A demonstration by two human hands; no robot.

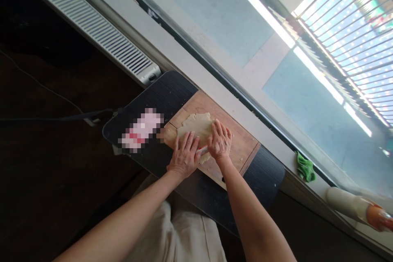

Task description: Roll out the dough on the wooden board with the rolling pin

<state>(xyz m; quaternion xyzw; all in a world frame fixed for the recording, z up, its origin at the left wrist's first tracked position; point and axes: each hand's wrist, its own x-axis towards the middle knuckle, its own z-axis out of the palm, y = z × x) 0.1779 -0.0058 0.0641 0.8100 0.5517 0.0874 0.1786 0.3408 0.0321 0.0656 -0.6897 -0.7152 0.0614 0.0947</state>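
Fingers slightly apart, grip indiscernible, the left hand and right hand flank a white-and-red rod lying crosswise on a flat, pale, ragged-edged dough sheet extending beyond the left fingertips.

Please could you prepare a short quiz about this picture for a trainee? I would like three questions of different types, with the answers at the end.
1. True or false: the dough lies on a wooden board.
2. Which of the person's hands is nearer to the green cloth?
3. Complete the sentence: the wooden board lies on a table with a ____ top.

Key: 1. True. 2. The right hand. 3. black.
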